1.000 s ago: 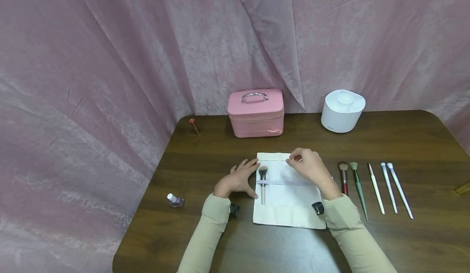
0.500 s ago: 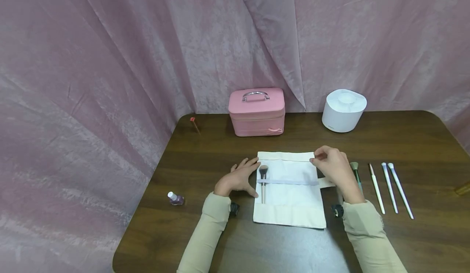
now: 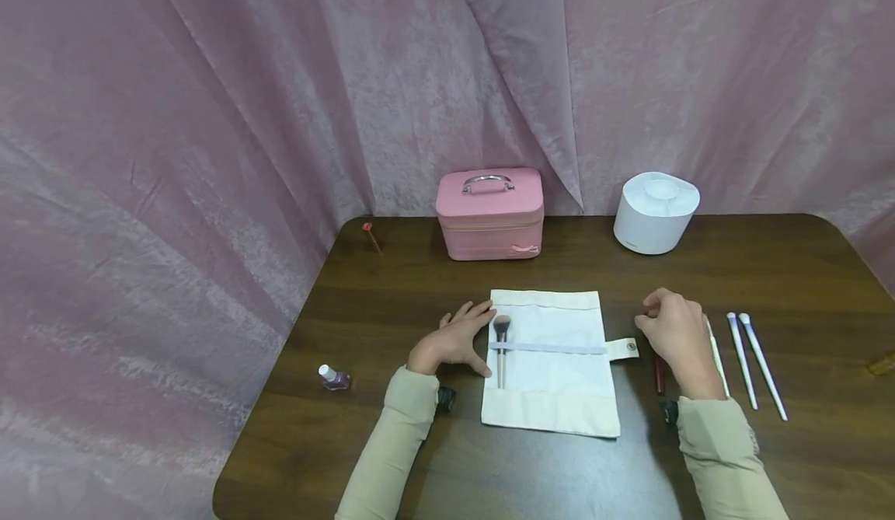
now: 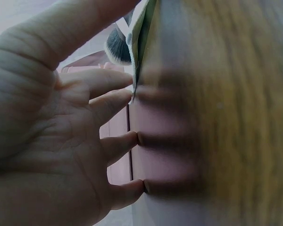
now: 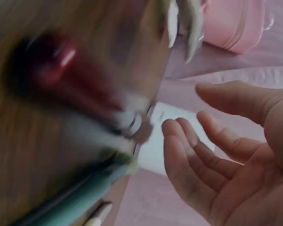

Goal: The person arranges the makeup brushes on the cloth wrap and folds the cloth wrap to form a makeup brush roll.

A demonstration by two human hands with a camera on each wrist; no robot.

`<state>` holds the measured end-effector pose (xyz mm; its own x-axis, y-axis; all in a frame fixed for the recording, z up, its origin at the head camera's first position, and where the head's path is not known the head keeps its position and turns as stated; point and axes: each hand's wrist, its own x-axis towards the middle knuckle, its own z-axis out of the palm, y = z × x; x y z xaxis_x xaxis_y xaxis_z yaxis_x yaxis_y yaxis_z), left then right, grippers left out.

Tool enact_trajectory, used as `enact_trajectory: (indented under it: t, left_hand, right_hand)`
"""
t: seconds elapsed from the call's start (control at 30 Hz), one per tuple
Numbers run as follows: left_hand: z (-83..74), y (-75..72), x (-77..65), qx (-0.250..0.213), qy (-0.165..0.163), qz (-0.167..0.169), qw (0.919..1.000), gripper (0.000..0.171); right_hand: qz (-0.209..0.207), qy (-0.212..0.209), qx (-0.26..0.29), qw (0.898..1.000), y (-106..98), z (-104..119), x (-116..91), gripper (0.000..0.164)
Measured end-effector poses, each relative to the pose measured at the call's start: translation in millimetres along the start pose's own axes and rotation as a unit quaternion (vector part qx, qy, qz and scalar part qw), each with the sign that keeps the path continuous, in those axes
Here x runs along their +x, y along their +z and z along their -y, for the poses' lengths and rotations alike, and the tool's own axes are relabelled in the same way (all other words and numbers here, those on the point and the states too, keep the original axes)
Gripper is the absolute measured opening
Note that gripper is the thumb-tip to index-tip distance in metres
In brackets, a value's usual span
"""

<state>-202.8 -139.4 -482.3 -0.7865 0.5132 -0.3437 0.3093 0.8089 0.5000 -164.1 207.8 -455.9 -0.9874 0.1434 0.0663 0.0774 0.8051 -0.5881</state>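
A white cloth brush roll (image 3: 552,403) lies spread on the table, crossed by a pale band (image 3: 552,348). Under that band, at its left side, is one dark-haired makeup brush (image 3: 501,364). My left hand (image 3: 453,344) rests with spread fingers at the roll's left edge. Right of the roll, my right hand (image 3: 678,341) is over the red-handled makeup brush (image 3: 659,376), thumb and fingers apart with nothing between them. In the right wrist view, a green-handled brush (image 5: 80,193) lies beside the red one; my hand hides it from the head view.
Further right lie a slim white brush (image 3: 718,361) and two pale brushes, the outer one (image 3: 764,368) slanted. A pink case (image 3: 489,228) and a white container (image 3: 656,217) stand at the back. A nail polish bottle (image 3: 334,378) lies left. The roll's snap strap (image 3: 622,349) sticks out rightward.
My right hand has moved right, from the roll's top edge to over the red-handled brush, uncovering the snap strap. The left hand has stayed in place.
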Motion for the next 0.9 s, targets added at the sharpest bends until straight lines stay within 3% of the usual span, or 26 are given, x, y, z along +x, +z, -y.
enact_trajectory:
  t: [0.3,0.57,0.8,0.9]
  left_hand:
    - [-0.4,-1.7,-1.0,-0.009,0.0,0.003,1.0,0.109]
    - [0.4,-1.1,-0.1,-0.005,-0.001,0.002,1.0,0.109]
    - [-1.6,-1.4,-1.2,-0.002,-0.006,0.001,1.0,0.109]
    - [-1.8,-1.4,-1.2,-0.003,-0.009,0.0,1.0,0.108]
  right_hand:
    - [0.034,0.019,-0.046,0.998,-2,-16,-3,0.019]
    - [0.044,0.024,-0.052,0.997,-2,-20,-1,0.009]
    - [0.07,0.033,-0.055,0.996,-2,-17,1,0.038]
    - [0.08,0.036,-0.051,0.995,-4,-13,3,0.038]
